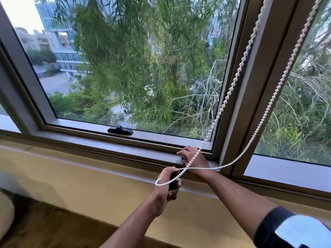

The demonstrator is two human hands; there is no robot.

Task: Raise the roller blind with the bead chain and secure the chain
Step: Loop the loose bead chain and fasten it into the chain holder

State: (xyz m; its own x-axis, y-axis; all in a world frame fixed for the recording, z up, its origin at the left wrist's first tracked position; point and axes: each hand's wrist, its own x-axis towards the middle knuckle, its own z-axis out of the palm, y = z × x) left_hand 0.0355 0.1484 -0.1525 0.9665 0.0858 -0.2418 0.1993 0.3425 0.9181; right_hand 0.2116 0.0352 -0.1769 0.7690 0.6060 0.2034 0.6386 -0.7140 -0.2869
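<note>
Armband point(293, 230) at 5 o'clock on right forearm, both arms reaching to window sill

Bead chain point(238, 72) long axis runs diagonal, two strands dropping from 1 o'clock down toward centre; strands cross just above left hand point(167, 183), low loop end points to 9 o'clock; one strand drapes over back of right hand point(194, 161), other sags out toward 3 o'clock; left hand fisted round a dark object, loop of chain lying across its knuckles; right hand pressed on sill point(107, 145) with fingers curled on something small, cannot tell what; tan sill and frame, black latch point(120, 131) at centre, yellow wall below, wood floor at 7 o'clock, trees and buildings outside glass; blind itself out of view
</note>
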